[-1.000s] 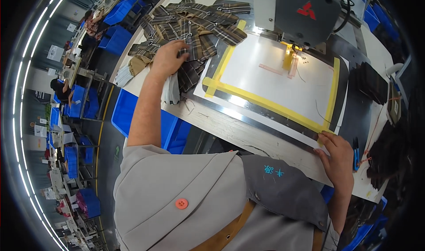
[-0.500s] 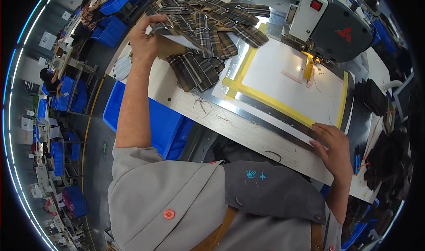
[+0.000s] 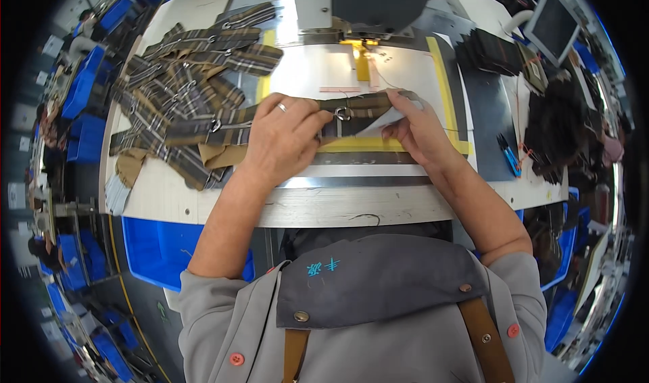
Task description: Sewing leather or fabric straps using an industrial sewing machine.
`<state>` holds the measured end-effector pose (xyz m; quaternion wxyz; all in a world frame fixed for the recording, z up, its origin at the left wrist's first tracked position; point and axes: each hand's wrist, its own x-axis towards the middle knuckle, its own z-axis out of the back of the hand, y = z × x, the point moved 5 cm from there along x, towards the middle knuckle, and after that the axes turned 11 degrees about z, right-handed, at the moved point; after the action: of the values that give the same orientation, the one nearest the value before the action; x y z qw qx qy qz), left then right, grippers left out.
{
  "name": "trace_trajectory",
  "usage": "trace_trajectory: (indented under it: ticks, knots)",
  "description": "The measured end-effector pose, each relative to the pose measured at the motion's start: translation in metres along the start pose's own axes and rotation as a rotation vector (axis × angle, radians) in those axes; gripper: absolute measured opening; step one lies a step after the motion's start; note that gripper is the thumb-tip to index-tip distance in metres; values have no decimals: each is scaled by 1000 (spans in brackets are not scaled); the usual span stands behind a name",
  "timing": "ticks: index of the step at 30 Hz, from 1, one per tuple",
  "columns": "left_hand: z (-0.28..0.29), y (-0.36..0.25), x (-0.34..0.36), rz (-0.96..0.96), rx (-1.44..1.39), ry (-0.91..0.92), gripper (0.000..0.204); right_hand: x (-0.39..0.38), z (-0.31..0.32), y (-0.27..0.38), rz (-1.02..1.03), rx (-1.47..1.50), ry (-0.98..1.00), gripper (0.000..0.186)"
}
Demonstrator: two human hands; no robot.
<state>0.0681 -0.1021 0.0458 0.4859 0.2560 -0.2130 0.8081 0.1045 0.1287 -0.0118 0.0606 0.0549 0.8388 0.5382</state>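
blue characters (image 3: 316, 269) on grey apron (image 3: 385, 281)

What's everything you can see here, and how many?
Sewing machine: one, dark grey, top middle
Cloth strip: one, brown plaid, between the hands
Cloth pile: many strips, brown plaid, table's left
Table: one, whitish, middle
Sheet: one, white, under the machine
Tape: several bands, yellow, around the sheet
Snips: one, blue-handled, table's right
Dark stack: one, blackish, upper right
Dark bundle: one, blackish, far right, contents unclear
Screen: one, dark, upper right
Bins: several, blue, both sides
People: a few, blurred, background
Clothes: one set, grey, brown straps, bottom
Left hand: one, wearing a ring, on the cloth strip
Right hand: one, bare, at the cloth strip's right end
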Motion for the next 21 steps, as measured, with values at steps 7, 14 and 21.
trace_trajectory:
  ticks: [7, 14, 21]
  knots:
    - [-31, -8, 37, 506, -234, 401, 79, -13, 1, 20, -12, -80, 128, 45]
    - [-47, 28, 25, 868, -548, 569, 43, -8, 8, 24, 71, -316, 290, 44]
    - [-11, 37, 63, 535, 171, 357, 45, 32, 3, 25, 754, -1392, 455, 39]
